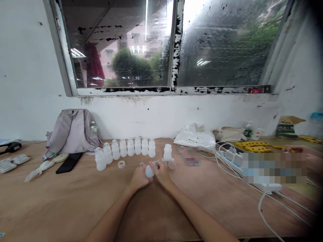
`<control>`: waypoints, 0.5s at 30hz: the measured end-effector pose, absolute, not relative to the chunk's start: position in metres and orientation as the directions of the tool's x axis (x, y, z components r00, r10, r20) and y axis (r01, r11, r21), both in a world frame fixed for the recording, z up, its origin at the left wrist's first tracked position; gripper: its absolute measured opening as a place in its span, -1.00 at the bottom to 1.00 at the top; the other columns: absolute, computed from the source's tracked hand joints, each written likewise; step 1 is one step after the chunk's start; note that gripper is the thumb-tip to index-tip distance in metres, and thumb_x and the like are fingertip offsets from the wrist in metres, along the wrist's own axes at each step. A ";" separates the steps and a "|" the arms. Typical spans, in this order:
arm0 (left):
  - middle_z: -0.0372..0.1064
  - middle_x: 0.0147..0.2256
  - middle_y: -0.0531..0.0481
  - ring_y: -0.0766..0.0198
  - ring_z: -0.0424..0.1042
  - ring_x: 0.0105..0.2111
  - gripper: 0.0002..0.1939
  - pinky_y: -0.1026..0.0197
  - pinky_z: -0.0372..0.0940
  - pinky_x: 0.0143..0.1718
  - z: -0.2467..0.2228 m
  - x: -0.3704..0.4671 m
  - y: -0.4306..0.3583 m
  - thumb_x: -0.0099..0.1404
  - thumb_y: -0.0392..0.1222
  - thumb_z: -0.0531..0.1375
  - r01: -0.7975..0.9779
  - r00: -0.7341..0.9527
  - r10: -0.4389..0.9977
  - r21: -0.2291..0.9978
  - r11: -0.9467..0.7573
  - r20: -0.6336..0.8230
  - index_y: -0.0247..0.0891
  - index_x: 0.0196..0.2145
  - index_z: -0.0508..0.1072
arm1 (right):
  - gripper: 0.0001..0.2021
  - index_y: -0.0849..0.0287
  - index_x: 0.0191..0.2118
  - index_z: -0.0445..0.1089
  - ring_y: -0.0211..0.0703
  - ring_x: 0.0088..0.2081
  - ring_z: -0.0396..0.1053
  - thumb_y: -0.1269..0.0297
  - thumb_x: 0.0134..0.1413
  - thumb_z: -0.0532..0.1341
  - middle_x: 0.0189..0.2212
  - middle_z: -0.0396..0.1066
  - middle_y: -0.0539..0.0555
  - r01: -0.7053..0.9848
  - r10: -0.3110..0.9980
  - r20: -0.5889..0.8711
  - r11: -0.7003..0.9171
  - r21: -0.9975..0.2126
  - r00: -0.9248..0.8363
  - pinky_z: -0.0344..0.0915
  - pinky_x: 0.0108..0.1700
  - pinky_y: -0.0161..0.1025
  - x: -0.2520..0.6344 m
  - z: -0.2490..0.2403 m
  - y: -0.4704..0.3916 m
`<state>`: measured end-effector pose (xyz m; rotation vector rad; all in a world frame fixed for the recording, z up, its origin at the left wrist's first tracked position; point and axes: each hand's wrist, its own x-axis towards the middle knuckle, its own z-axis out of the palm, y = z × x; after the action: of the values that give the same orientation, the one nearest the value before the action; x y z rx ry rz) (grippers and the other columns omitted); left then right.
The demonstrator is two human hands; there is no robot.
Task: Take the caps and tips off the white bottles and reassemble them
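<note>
A small frosted-white baby bottle [149, 171] is between my hands, its rounded bottom towards me. My left hand [139, 178] wraps round its left side. The fingers of my right hand [162, 174] close on its upper right part; what lies under the fingertips is partly hidden. Just beyond my right hand stands an upright bottle without a dome cover [167, 151], and a clear dome cover [172, 164] is beside it. A pale collar ring [121, 164] lies on the table left of my hands. Several bottles with clear domes [130, 147] stand in a row behind it.
On the left are a grey backpack [73, 131], a black phone [69, 163] and a clear plastic bag [40, 170]. A white bag [195, 135] lies by the wall. White cables and a power strip [234, 164] run along the right. Another person's hand [295, 149] shows at far right.
</note>
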<state>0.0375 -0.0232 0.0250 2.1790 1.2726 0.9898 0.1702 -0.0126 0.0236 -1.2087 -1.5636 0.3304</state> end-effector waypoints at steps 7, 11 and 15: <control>0.26 -0.59 0.07 0.33 0.28 -0.66 -0.71 0.29 0.16 -0.63 0.026 0.028 -0.025 -0.12 -0.24 0.14 -0.114 0.627 0.779 0.987 0.114 -0.017 -0.32 -0.35 0.29 | -0.69 0.18 -0.39 0.32 -0.34 -0.61 0.09 0.02 0.00 0.04 -0.63 0.16 -0.09 0.212 0.863 0.494 0.505 -0.837 -0.106 0.02 -0.58 -0.37 0.170 0.033 -0.017; 0.18 -0.59 0.10 0.39 0.25 -0.67 -0.61 0.30 0.15 -0.64 0.029 0.013 -0.020 -0.11 -0.13 0.11 -0.413 0.670 0.735 0.874 0.255 0.102 -0.33 -0.27 0.26 | -0.61 0.20 -0.19 0.29 -0.31 -0.62 0.08 0.04 -0.13 0.16 -0.67 0.09 -0.12 0.253 0.860 0.510 0.490 -0.834 0.018 0.03 -0.58 -0.36 0.178 0.029 -0.004; 0.18 -0.58 0.10 0.39 0.25 -0.67 -0.57 0.32 0.14 -0.64 0.028 0.003 -0.011 -0.06 -0.10 0.12 -0.427 0.673 0.736 0.851 0.305 0.074 -0.35 -0.21 0.25 | -0.70 0.19 -0.33 0.32 -0.30 -0.62 0.08 0.04 -0.09 0.12 -0.68 0.09 -0.11 0.230 0.862 0.500 0.471 -0.851 0.082 0.04 -0.58 -0.35 0.178 0.023 0.004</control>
<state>0.0031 -0.0109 0.0279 0.9918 0.3604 0.7921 0.1779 0.0041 0.0231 -1.0218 -1.4483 0.6228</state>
